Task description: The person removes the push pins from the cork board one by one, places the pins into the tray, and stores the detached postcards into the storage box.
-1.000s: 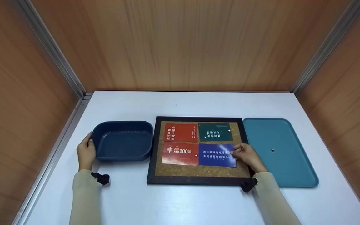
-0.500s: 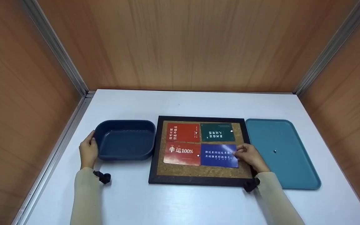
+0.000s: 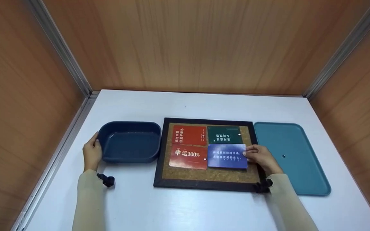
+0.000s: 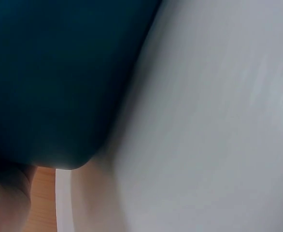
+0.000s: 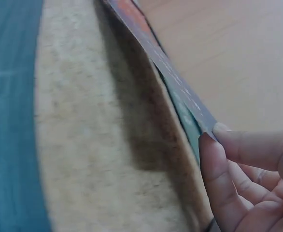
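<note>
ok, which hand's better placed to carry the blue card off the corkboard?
Right, I'd say: the right hand pinches the blue card by an edge, raised over the corkboard. The left hand holds the navy box at its outer side, away from the corkboard.

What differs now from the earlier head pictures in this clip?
The right hand, already pinching the blue card, has raised it from the cork board. The left hand stays at the navy bin's left end; the red cards and green card lie as before.
</note>
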Available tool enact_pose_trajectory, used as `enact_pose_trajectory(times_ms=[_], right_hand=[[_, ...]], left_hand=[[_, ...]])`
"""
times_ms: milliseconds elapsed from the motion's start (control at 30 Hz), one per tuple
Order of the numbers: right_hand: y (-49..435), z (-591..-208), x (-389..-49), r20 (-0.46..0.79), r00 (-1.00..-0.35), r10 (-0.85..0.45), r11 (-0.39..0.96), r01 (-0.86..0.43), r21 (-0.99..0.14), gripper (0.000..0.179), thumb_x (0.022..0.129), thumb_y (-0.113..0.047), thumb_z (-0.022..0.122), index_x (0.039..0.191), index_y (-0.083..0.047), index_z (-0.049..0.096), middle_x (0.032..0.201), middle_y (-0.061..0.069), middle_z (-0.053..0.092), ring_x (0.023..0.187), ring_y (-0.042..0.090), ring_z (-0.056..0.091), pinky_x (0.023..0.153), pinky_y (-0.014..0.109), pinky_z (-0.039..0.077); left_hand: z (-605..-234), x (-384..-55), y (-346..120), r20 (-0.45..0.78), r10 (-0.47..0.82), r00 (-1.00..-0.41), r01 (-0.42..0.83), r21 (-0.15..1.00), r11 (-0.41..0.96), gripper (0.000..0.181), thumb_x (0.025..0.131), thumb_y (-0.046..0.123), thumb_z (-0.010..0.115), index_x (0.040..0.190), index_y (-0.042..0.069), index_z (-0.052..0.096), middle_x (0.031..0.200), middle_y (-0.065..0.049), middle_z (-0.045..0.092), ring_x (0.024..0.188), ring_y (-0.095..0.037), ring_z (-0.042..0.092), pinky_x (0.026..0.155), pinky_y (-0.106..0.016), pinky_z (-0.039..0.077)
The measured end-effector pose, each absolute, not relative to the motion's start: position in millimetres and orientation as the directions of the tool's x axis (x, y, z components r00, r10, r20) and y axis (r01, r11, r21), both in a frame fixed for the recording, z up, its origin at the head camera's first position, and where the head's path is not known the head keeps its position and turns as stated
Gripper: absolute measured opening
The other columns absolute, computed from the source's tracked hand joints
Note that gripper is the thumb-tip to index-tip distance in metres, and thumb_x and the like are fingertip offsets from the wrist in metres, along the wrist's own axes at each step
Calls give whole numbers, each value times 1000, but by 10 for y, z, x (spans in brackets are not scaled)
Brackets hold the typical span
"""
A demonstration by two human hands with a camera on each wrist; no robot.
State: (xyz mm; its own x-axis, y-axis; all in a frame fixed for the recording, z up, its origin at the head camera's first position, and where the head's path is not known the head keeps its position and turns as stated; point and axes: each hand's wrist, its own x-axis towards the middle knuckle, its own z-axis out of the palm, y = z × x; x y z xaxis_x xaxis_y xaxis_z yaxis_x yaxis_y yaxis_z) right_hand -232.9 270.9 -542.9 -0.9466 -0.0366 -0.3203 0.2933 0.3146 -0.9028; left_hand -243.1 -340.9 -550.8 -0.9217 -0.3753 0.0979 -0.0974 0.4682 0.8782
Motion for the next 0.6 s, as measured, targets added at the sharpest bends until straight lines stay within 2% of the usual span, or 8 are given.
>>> enact_pose_trajectory(times_ms=[433,600], right_hand=[[2654,-5126,-2429,-298,-952,-67,333,260,-906,41,89,-14,67,118,11,52,96,5,66,82,8,65,79,30,58],[2582,-5010,-2489,-276,-959,-69,335,238,-912,41,89,-15,68,118,10,53,95,7,67,81,10,66,84,38,58]], left_hand=[[-5511,-2441,-3407,99,-368,-925,-94,876,472,43,102,2,30,145,-2,38,150,-23,36,142,-34,30,117,-46,28],[-5501,-2441,-3400,100,-371,-923,-95,876,473,43,102,2,30,145,-2,38,150,-22,35,142,-35,30,117,-46,28]])
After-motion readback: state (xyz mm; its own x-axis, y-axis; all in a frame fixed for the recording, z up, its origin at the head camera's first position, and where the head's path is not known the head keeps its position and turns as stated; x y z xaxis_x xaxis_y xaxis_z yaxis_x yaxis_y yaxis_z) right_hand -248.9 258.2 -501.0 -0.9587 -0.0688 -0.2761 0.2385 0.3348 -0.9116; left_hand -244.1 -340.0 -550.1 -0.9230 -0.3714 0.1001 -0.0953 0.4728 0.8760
